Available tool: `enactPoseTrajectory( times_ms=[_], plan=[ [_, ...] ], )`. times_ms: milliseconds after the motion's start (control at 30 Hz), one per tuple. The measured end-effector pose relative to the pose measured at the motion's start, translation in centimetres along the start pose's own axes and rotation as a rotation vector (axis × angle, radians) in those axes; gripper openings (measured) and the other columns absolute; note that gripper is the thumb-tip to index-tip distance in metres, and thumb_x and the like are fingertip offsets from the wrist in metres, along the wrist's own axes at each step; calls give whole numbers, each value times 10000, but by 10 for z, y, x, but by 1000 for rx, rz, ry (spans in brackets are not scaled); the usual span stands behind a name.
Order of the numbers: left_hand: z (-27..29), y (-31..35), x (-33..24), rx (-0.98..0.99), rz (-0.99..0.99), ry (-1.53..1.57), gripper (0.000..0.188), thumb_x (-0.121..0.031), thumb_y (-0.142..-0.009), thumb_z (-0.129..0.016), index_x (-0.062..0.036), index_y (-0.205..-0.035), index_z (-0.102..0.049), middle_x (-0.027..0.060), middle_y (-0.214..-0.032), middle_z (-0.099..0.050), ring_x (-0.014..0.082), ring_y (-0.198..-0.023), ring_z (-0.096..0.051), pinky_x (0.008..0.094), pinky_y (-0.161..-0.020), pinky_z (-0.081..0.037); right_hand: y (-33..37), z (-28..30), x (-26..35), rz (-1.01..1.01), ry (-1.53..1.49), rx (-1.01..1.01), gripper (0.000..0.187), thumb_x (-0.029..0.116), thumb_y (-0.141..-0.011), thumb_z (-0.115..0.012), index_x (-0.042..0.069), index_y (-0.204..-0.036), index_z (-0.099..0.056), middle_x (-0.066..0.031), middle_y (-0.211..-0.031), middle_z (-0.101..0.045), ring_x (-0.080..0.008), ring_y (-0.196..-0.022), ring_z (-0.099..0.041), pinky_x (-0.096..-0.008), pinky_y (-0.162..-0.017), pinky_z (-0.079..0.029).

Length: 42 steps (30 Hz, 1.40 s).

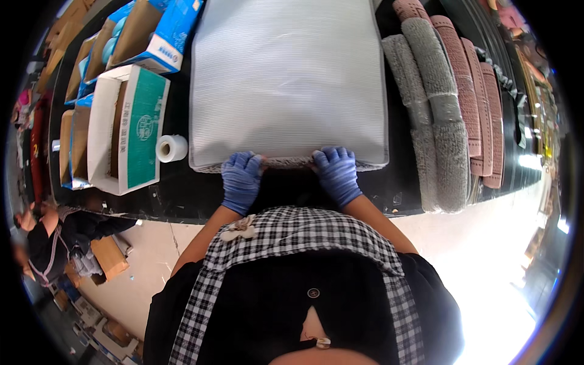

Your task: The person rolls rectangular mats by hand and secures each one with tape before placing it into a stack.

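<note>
A large light-grey mat (289, 79) with a ribbed, shiny backing lies face up in front of me on the black table. Along its near edge a strip of dark grey pile (286, 163) peeks out from underneath. Both hands wear blue gloves. My left hand (242, 176) is closed on the near edge, left of its middle, fingers on top and curled over. To the right, my right hand (336, 173) pinches the same edge in the same way. The part of the edge under my fingers is hidden.
Rolled grey mats (432, 115) and pink mats (474, 97) lie at the right. On the left stand a white and green box (146, 131), blue cartons (173, 36) and a white roll (172, 148). Another person (67, 237) is at the far left. The black table (182, 198) ends just before my apron.
</note>
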<state>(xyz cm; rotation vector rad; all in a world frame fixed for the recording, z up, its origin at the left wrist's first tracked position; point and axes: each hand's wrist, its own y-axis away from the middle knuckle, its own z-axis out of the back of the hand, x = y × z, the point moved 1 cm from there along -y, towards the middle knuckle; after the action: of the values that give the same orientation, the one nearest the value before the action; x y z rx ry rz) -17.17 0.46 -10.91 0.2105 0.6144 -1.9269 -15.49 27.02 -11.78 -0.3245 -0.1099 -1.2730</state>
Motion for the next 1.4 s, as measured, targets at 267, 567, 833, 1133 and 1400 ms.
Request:
enactPoseTrajectory(
  times_ms=[267, 567, 833, 1133, 1400],
  plan=[
    [6, -22, 22, 94, -131, -178, 167, -242, -844, -751, -142, -937, -655, 64, -858, -607, 321, -796, -603, 477, -682, -450, 1, 28, -37, -99, 209, -69, 252, 413, -872, -715, 192, -979, -659, -48, -957, -627, -294, -960, -611, -481, -794, -446],
    [30, -20, 52, 319, 175, 21, 83, -187, -882, -619, -158, -927, -682, 120, -854, -652, 312, -874, -638, 444, -791, -516, -19, 20, -68, -158, 110, 133, 321, 397, -877, -741, 100, -832, -630, -158, -838, -627, -374, -800, -622, -506, -724, -512],
    [34, -37, 52, 236, 388, -274, 716, -694, -715, -716, -79, -1078, -671, 162, -1170, -555, 366, -1125, -529, 500, -952, -454, -14, 25, -75, -429, 92, 167, 475, 453, -749, -812, 92, -941, -571, -141, -1031, -604, -368, -1006, -585, -507, -833, -475],
    [25, -45, 52, 154, 377, -250, 716, -717, -762, -676, -85, -1098, -667, 147, -1138, -586, 342, -1068, -563, 481, -922, -455, -17, 9, -90, -344, 312, -154, 449, 479, -772, -791, 97, -855, -570, -121, -1051, -626, -326, -1004, -613, -518, -781, -491],
    [4, -12, 48, 103, -16, -328, 410, -492, -893, -656, -116, -1055, -683, 57, -964, -644, 255, -953, -622, 414, -855, -450, 5, -40, -142, -438, 273, 178, 423, 463, -773, -779, 112, -903, -582, -132, -1036, -625, -324, -975, -611, -490, -791, -485]
  ],
)
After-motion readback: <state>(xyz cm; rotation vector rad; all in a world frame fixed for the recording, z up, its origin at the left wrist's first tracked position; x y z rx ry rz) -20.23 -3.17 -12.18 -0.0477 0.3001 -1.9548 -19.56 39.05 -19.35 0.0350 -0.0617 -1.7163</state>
